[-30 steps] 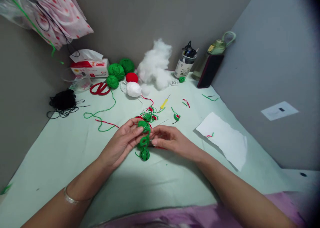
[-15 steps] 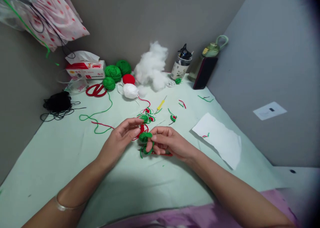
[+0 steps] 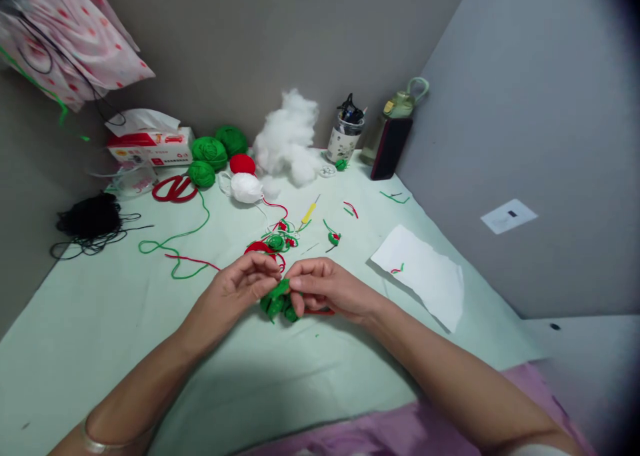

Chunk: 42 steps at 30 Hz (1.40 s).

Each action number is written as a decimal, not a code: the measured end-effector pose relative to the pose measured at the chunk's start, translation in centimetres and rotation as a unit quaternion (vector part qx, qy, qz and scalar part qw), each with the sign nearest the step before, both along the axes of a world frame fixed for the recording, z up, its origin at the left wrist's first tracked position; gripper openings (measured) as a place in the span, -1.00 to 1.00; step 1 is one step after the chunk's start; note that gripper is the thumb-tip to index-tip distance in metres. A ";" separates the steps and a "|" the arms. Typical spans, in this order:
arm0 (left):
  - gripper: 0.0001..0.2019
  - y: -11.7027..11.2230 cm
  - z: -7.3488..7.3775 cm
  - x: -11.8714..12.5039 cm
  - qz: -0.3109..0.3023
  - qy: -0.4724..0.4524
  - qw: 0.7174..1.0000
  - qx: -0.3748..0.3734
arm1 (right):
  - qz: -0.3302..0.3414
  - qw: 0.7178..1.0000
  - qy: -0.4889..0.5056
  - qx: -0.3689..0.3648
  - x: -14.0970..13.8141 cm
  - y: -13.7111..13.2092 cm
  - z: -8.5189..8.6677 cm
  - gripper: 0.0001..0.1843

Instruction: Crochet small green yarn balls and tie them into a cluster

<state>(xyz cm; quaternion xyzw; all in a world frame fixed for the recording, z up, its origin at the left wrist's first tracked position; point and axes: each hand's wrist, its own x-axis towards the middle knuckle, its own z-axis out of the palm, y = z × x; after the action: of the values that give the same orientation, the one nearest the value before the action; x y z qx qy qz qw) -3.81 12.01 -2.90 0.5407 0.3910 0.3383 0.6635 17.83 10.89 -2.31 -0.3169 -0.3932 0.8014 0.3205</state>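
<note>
Through the head camera I see both hands meeting over the green crocheted piece (image 3: 274,303), just below the centre of the frame. The right hand (image 3: 333,289) pinches its top edge between thumb and forefinger, the other fingers curled under. The left hand (image 3: 240,283) has its thumb and bent fingers right at the upper edge; I cannot tell whether they grip it or only touch it.

Half a second ago I had a gap between the left fingers and the piece, with the right hand alone holding it; now the two sets of fingertips nearly meet. A second ago the piece hung long from the left fingers, a round green end at the bottom; now it is bunched, its parts lying close together below the fingertips.

My view has swung too: everything on the table sits further left in the frame. The red-handled scissors (image 3: 175,189), left of centre, the yellow-handled hook (image 3: 309,213) above the hands and the white paper (image 3: 425,279) at right keep their places among one another. The bracelet (image 3: 95,445) on the left wrist now sits nearer the lower-left edge.
</note>
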 end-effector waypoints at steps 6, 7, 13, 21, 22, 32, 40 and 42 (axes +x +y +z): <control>-0.66 -0.5 0.0 0.7 -0.030 -0.013 0.999 -0.007 | -0.015 1.000 -0.001 -0.001 0.1 0.1 0.1 -0.76; -0.76 -0.5 0.0 0.8 -0.014 -0.006 1.000 0.000 | -0.014 1.000 -0.002 -0.001 0.1 0.1 0.0 -0.76; -0.83 -0.3 -0.3 0.8 -0.004 -0.008 1.000 0.011 | -0.040 0.998 -0.058 0.000 0.2 0.1 -0.4 -0.75; -0.85 -0.8 -0.5 1.2 0.016 -0.039 0.999 -0.027 | -0.058 0.996 -0.058 0.021 0.0 -0.1 0.0 -0.77; -0.86 -0.8 -0.5 1.2 0.022 -0.047 0.998 -0.035 | -0.053 0.997 -0.055 0.015 -0.1 -0.1 0.0 -0.75; -0.86 -0.2 1.0 1.4 0.187 -0.231 0.937 -0.184 | 0.017 0.999 -0.025 -0.009 -0.4 -0.2 -0.3 -0.59; -0.81 0.1 1.4 1.1 0.249 -0.280 0.899 -0.226 | 0.016 0.999 0.001 -0.032 -0.4 -0.2 -0.8 -0.48; -0.80 0.1 1.5 1.2 0.248 -0.288 0.896 -0.228 | 0.017 0.999 -0.004 -0.028 -0.5 -0.2 -0.8 -0.45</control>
<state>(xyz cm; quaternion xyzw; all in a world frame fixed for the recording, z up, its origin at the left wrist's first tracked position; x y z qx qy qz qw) -2.61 12.06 -1.42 0.1394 0.3702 0.5346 0.7468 17.35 10.65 -3.14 -0.3223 -0.3774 0.8160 0.2963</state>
